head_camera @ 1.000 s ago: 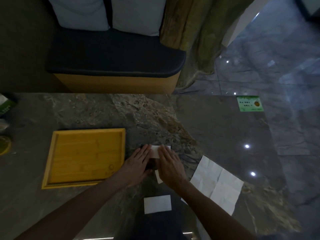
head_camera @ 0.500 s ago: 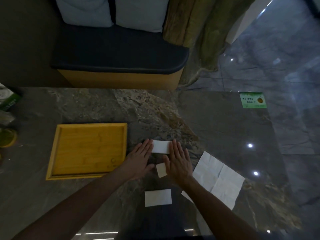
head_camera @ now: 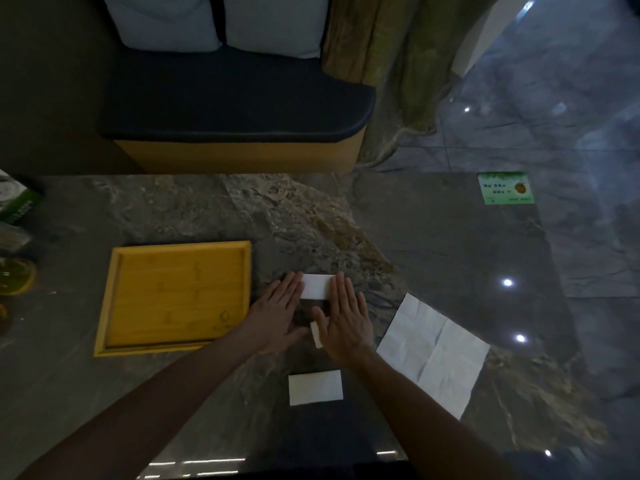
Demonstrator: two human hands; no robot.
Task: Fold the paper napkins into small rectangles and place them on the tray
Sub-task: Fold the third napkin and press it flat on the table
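A white folded napkin lies on the dark stone table between my two hands. My left hand rests flat with its fingertips on the napkin's left end. My right hand lies flat on its right end, and a sliver of white shows under its thumb. A wooden tray with nothing in it sits just left of my hands. Near the table's front edge lies a small folded rectangle napkin. An unfolded napkin is spread out to the right.
At the left table edge stand a green packet and a yellowish round dish. A green sticker marks the far right corner. Beyond the table is a bench with a dark cushion and pale pillows.
My hands have slid apart over the napkin, uncovering more of its top strip. The camera has shifted slightly; the other napkins and tray lie as before.
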